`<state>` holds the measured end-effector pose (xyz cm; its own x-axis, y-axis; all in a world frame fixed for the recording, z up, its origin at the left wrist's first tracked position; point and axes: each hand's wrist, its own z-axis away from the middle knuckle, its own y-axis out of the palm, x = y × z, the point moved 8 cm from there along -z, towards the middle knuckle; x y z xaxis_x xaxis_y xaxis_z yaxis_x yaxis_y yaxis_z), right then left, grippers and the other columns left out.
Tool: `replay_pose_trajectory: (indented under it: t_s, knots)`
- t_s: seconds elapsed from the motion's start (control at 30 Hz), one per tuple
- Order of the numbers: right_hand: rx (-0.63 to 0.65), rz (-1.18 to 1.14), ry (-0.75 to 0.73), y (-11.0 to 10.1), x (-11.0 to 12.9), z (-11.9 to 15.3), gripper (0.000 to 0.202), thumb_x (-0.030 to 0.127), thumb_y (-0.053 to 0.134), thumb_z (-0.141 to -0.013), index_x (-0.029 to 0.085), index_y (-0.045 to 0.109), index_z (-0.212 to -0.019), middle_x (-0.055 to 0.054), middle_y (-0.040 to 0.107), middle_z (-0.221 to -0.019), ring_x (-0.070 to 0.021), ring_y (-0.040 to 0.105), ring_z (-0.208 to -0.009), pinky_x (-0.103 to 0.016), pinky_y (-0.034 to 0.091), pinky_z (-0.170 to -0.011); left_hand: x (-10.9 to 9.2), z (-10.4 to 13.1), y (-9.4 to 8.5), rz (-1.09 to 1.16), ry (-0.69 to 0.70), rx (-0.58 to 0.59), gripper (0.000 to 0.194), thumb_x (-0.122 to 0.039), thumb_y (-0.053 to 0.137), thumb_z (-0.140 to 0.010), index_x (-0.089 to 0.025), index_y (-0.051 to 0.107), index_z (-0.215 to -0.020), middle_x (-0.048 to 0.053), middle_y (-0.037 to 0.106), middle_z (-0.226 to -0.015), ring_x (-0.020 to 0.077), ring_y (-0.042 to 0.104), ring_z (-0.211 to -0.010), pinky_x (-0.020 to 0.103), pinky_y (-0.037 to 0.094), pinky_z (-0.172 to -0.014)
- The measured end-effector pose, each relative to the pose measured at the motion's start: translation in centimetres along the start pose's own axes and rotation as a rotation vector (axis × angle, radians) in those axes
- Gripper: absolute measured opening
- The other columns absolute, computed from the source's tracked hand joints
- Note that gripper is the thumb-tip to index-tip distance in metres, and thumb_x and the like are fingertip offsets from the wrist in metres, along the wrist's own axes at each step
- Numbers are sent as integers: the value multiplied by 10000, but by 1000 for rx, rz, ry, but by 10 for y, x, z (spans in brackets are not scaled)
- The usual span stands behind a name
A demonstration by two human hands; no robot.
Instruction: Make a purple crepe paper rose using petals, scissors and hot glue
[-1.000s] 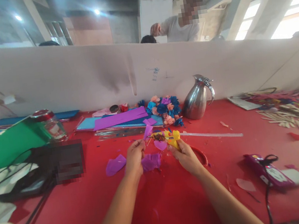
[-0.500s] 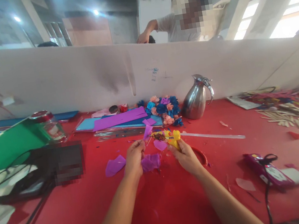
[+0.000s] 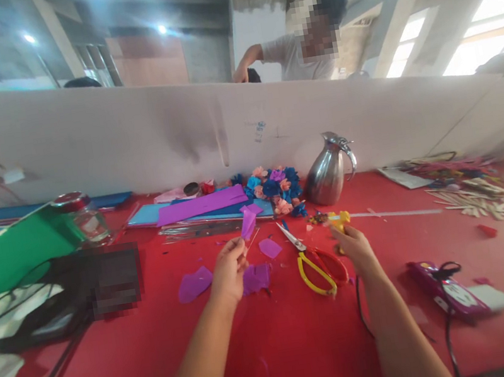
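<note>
Between its fingertips my left hand [image 3: 230,269] pinches a thin stick with a purple paper piece [image 3: 250,219] at its upper end. My right hand [image 3: 354,247] is closed round a yellow glue gun [image 3: 339,222], which has a long clear glue stick [image 3: 394,213] trailing to the right. Scissors [image 3: 317,272] with yellow and red handles lie open between my hands. Purple pieces lie on the table: one [image 3: 270,249] right of my left hand, another [image 3: 195,284] left of it, and a folded one [image 3: 255,278] partly behind its wrist.
Paper flowers [image 3: 278,187], purple sheets [image 3: 202,205] and a metal jug [image 3: 329,170] stand or lie along the white partition [image 3: 129,138]. A glass jar [image 3: 89,222] and green board [image 3: 16,245] are left. At right are a purple device [image 3: 447,291] and sticks [image 3: 469,202]. A person [image 3: 302,53] is beyond.
My right hand has moved right with the glue gun, away from the purple piece in my left hand. The scissors now show fully. My left hand has barely moved.
</note>
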<state>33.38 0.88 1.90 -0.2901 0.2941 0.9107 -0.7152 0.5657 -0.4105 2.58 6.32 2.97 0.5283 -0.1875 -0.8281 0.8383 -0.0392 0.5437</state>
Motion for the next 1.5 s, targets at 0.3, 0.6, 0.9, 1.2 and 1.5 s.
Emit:
replay_pose_trajectory:
  t_s: [0.3, 0.6, 0.9, 1.2, 1.5]
  knots:
    - [-407, 706, -114, -43, 38, 26, 374, 352, 489, -822, 132, 656, -1074, -228, 611, -1126, -371, 537, -1078, -476, 414, -832, -3, 6, 16, 161, -11, 141, 249, -228, 805, -575, -128, 606, -686, -33, 575, -566, 3, 346, -397, 131, 272, -399]
    - [550, -471, -340, 125, 116, 85, 242, 350, 632, -715, 181, 739, -852, -35, 719, -752, -163, 610, -673, -284, 466, -658, 2, 13, 28, 169, -25, 209, 225, -237, 805, -615, -152, 609, -685, -41, 551, -569, 35, 430, -459, 142, 327, -421]
    - [521, -713, -236, 123, 97, 90, 181, 317, 712, -677, 174, 761, -775, -16, 695, -695, -130, 574, -634, -275, 460, -671, 8, 17, 33, 53, 3, 153, 205, -259, 776, -641, -155, 599, -649, -33, 532, -585, 66, 491, -551, 154, 376, -507]
    - [455, -722, -263, 122, 94, 89, 178, 300, 683, -694, 156, 736, -785, 0, 658, -646, -131, 573, -603, -265, 461, -618, 6, 17, 28, -151, 178, 109, 198, -352, 722, -720, -171, 652, -759, -26, 574, -639, 55, 410, -499, 164, 306, -459]
    - [331, -510, -439, 110, 103, 94, 133, 278, 654, -730, 168, 707, -783, -33, 671, -747, -161, 617, -665, -274, 496, -631, 10, 14, 28, -54, 160, 123, 230, -330, 792, -647, -177, 678, -775, -33, 600, -658, 67, 490, -553, 178, 391, -533]
